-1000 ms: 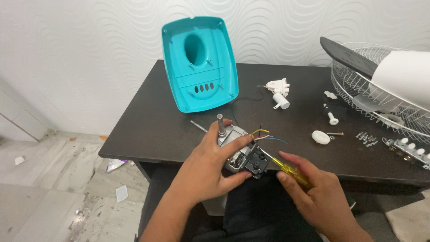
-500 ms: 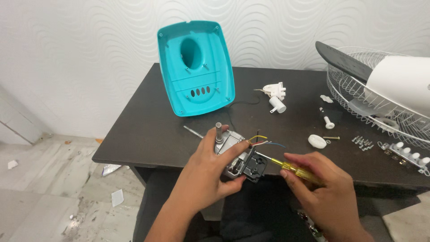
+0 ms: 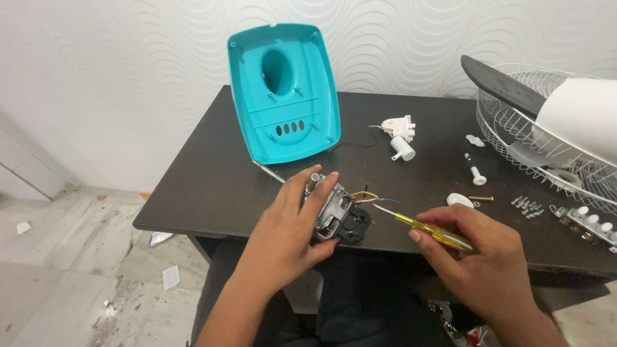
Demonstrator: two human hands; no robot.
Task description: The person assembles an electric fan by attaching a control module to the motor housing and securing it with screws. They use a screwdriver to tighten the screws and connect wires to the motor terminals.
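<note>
At the bench's near edge: both hands work over the dark bench point(image 3: 212, 186), close to the person's lap.
Left hand: the left hand point(image 3: 289, 225) is clasped round a small grey metal motor point(image 3: 331, 209), thumb underneath and fingers over its top and left side.
Motor: held just above the bench edge, tilted, its short shaft point(image 3: 315, 178) pointing up and away; a black plastic part point(image 3: 357, 225) sits on its right side, and yellow, blue and dark wires point(image 3: 366, 194) trail from its top.
Right hand: the right hand point(image 3: 479, 254) grips the yellow handle of a screwdriver point(image 3: 427, 230), fingers curled tight about it.
Screwdriver tip: the thin metal shank points left toward the motor, its tip just beside the wires, apart from the black part.
Behind the motor: a turquoise plastic housing point(image 3: 286, 90) leans against the wall, hollow side facing out.
Middle of bench: a white switch piece point(image 3: 400, 127) with a small white cylinder, a white knob-ended pin point(image 3: 475, 170), a white round cap point(image 3: 459, 200).
Right side: a wire fan guard point(image 3: 514, 128) with a white cover and a dark blade point(image 3: 498, 80), loose screws point(image 3: 527, 205), and a strip of white push buttons point(image 3: 588, 218).
</note>
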